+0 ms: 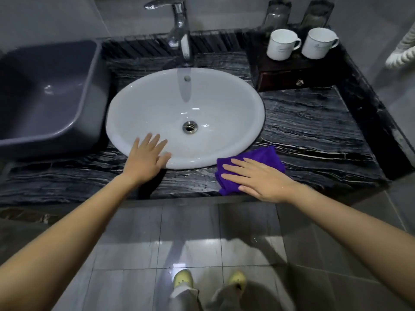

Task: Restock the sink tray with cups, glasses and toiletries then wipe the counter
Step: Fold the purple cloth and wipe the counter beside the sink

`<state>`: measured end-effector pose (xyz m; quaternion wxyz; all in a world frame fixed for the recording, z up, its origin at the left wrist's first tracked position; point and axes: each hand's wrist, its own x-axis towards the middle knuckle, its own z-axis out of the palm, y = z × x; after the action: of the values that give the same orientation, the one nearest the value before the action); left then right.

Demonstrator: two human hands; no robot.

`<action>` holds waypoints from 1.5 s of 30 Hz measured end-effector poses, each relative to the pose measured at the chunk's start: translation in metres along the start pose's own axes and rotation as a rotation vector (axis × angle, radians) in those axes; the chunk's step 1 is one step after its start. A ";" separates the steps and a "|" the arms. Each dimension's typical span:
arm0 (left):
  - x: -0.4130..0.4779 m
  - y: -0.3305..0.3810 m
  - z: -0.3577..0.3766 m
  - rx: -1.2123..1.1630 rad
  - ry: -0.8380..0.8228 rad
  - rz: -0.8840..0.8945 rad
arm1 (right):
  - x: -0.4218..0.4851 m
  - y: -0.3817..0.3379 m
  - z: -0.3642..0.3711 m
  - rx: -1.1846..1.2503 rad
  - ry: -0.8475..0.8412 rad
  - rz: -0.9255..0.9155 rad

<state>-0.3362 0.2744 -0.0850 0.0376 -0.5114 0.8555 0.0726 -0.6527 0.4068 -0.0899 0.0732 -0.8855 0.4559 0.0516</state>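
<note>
Dark veined marble counter is being wiped: flat, open right hand pressing a purple cloth beside the white oval basin; open left hand resting on its rim. Wide strokes risk nudging the white cups on the dark tray.

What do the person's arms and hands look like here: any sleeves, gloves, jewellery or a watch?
Both forearms are bare as far up as the frame shows, with no sleeve edge in view. The left hand and right hand wear no gloves, and no rings, bracelets or watch show on the fingers or wrists. Below, light trousers and pale yellow shoes are visible.
</note>
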 end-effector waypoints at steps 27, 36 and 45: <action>-0.004 -0.100 -0.013 -0.058 -0.081 0.103 | 0.082 -0.067 0.012 0.027 0.047 -0.068; -0.008 -0.105 -0.008 -0.063 -0.006 0.127 | 0.140 -0.141 0.010 0.031 0.102 0.087; -0.072 -0.142 -0.004 -0.351 0.119 0.143 | 0.195 -0.182 0.003 0.102 0.093 0.162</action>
<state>-0.1766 0.2704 -0.0835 -0.1079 -0.4515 0.8645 0.1926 -0.3920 0.3559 -0.1083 0.0928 -0.8422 0.5311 -0.0070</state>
